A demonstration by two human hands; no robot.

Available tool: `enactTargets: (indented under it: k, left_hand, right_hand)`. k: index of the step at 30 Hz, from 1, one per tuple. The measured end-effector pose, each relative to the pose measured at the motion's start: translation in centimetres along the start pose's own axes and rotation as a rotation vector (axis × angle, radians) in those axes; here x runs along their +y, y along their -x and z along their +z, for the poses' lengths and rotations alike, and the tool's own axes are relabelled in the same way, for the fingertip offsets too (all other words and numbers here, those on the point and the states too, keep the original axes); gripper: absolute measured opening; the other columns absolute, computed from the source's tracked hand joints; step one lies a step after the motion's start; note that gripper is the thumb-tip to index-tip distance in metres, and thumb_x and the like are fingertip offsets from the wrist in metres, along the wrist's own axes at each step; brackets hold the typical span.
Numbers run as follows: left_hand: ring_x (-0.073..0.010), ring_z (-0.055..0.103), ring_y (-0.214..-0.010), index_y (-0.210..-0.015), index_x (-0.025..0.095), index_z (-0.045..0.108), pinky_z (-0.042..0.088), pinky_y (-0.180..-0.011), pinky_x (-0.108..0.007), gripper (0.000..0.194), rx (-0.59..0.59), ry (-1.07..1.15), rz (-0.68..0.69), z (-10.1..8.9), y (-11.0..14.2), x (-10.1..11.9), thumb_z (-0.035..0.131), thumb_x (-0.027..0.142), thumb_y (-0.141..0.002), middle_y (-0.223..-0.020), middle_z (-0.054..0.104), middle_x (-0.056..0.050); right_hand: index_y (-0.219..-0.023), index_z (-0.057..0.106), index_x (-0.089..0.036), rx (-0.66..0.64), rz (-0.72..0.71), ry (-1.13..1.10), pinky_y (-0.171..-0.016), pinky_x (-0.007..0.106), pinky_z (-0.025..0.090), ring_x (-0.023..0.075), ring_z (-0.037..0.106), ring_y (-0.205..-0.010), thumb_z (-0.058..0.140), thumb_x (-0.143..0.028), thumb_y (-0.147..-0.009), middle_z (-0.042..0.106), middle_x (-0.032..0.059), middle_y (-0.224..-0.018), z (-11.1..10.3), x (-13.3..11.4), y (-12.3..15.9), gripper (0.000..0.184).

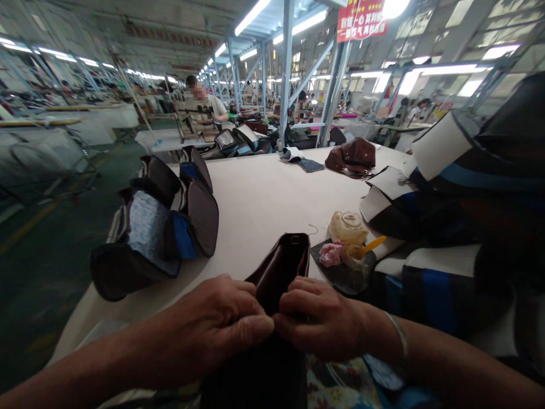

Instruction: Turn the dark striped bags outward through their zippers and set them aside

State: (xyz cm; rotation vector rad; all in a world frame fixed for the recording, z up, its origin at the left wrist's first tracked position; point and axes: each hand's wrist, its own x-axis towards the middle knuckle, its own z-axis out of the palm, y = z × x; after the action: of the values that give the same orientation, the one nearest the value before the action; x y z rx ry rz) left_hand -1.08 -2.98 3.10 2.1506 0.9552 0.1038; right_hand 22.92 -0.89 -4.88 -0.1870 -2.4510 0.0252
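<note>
The dark brown leather bag [281,267] stands at the near edge of the white worktable [255,193], its mouth open toward the far side and its near end pinched between both hands. The left hand [221,324] has its fingers curled together and clamped on the bag's near rim; the right hand [317,318], a bangle at its wrist, grips the same rim just beside it, knuckles almost touching the left's. What the fingertips press on is hidden under the knuckles — possibly a seam or a zip end.

Working that rim well calls, I judge, for keeping both grips close and the edge taut, with the bag's body resting on the table so it does not twist.

Just right of the bag lies a small dark tray [344,272] with a pale round pad, a pink scrap and a yellow-handled tool. Stacks of dark, blue-trimmed bag panels [162,227] sit to the left and right.
</note>
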Motion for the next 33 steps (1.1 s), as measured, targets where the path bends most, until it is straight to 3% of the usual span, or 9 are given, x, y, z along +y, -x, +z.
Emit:
enactTargets:
  k: [4, 7, 12, 14, 16, 19, 24, 28, 33]
  left_hand:
    - [-0.0113, 0.056, -0.074, -0.079, 0.018, 0.063, 0.037, -0.065, -0.024, 0.038, -0.088, 0.025, -0.074, 0.5, -0.8, -0.5, 0.044, 0.04, -0.104, -0.086, 0.062, 0.002]
    - [-0.0119, 0.055, -0.076, -0.081, 0.02, 0.062, 0.037, -0.068, -0.025, 0.024, -0.035, -0.029, -0.01, 1.7, -0.8, -1.0, 0.05, 0.029, -0.1, -0.087, 0.064, 0.003]
    - [-0.0134, 0.052, -0.074, -0.08, 0.02, 0.054, 0.032, -0.077, -0.031, 0.016, 0.128, -0.197, 0.175, 3.2, -0.6, -1.3, 0.05, 0.018, -0.096, -0.083, 0.062, 0.003]
    - [-0.014, 0.051, -0.073, -0.079, 0.02, 0.052, 0.031, -0.075, -0.031, 0.016, 0.143, -0.237, 0.212, 3.5, -0.7, -1.2, 0.05, 0.016, -0.095, -0.082, 0.061, 0.002]
    - [-0.0145, 0.052, -0.074, -0.08, 0.02, 0.053, 0.031, -0.074, -0.031, 0.017, 0.149, -0.262, 0.221, 3.4, -0.8, -1.0, 0.049, 0.017, -0.096, -0.082, 0.062, 0.002]
    - [-0.0144, 0.056, -0.077, -0.08, 0.02, 0.059, 0.035, -0.076, -0.028, 0.022, 0.084, -0.19, 0.15, 2.3, -0.3, -0.4, 0.05, 0.024, -0.1, -0.082, 0.064, 0.001]
    - [-0.0145, 0.059, -0.092, -0.11, 0.025, 0.066, 0.042, -0.083, -0.021, 0.031, -0.018, 0.039, 0.043, -0.9, 1.1, 0.7, 0.037, 0.035, -0.108, -0.099, 0.064, 0.001]
    - [-0.0121, 0.056, -0.09, -0.09, 0.021, 0.061, 0.042, -0.08, -0.019, 0.022, -0.066, 0.017, 0.092, -1.8, 1.2, 0.6, 0.045, 0.026, -0.104, -0.104, 0.061, 0.0]
    - [-0.012, 0.058, -0.095, -0.085, 0.022, 0.062, 0.043, -0.082, -0.018, 0.015, -0.046, -0.13, 0.19, -0.7, 0.8, 0.3, 0.056, 0.015, -0.097, -0.099, 0.065, 0.002]
  right_hand:
    - [-0.085, 0.064, -0.018, -0.091, 0.028, -0.036, -0.059, 0.033, 0.036, 0.016, 0.041, -0.064, 0.056, -0.012, -0.092, 0.052, 0.0018, -0.07, -0.1, -0.3, 0.3, 0.012]
    - [-0.099, 0.066, -0.016, -0.111, 0.039, -0.148, -0.065, 0.033, 0.042, 0.0169, 0.049, -0.071, 0.054, -0.017, -0.095, 0.061, 0.0051, -0.081, -0.6, -0.2, 0.7, 0.013]
    - [-0.135, 0.056, -0.015, -0.07, 0.419, -0.514, -0.08, 0.029, 0.048, 0.015, 0.062, -0.091, 0.044, -0.027, -0.105, 0.068, 0.0089, -0.105, -2.5, 0.2, 0.4, 0.035]
    - [-0.126, 0.064, -0.017, -0.171, 0.467, -0.505, -0.077, 0.027, 0.046, 0.0136, 0.06, -0.085, 0.048, -0.031, -0.104, 0.067, 0.0063, -0.1, -2.7, 0.0, -0.2, 0.03]
    - [-0.099, 0.071, -0.016, -0.24, 0.397, -0.438, -0.071, 0.028, 0.042, 0.0132, 0.055, -0.076, 0.052, -0.032, -0.102, 0.062, 0.0041, -0.088, -2.4, -0.3, -0.7, 0.025]
    - [-0.076, 0.064, -0.015, -0.209, 0.274, -0.316, -0.065, 0.032, 0.035, 0.014, 0.046, -0.067, 0.051, -0.03, -0.098, 0.053, 0.0018, -0.074, -1.4, -0.4, -0.6, 0.03]
    - [-0.079, 0.059, -0.016, -0.201, 0.32, -0.471, -0.068, 0.028, 0.037, 0.0116, 0.046, -0.07, 0.051, -0.033, -0.102, 0.051, 0.0002, -0.079, -2.0, 0.1, 0.0, 0.029]
    - [-0.075, 0.053, -0.017, -0.308, 0.373, -0.557, -0.068, 0.026, 0.039, 0.0105, 0.049, -0.07, 0.044, -0.038, -0.106, 0.052, 0.0002, -0.08, -3.7, -0.1, -0.9, 0.038]
    - [-0.073, 0.052, -0.019, -0.328, 0.328, -0.338, -0.061, 0.027, 0.036, 0.0114, 0.053, -0.067, 0.049, -0.043, -0.102, 0.058, -0.0001, -0.073, -3.2, -1.2, -1.9, 0.037]
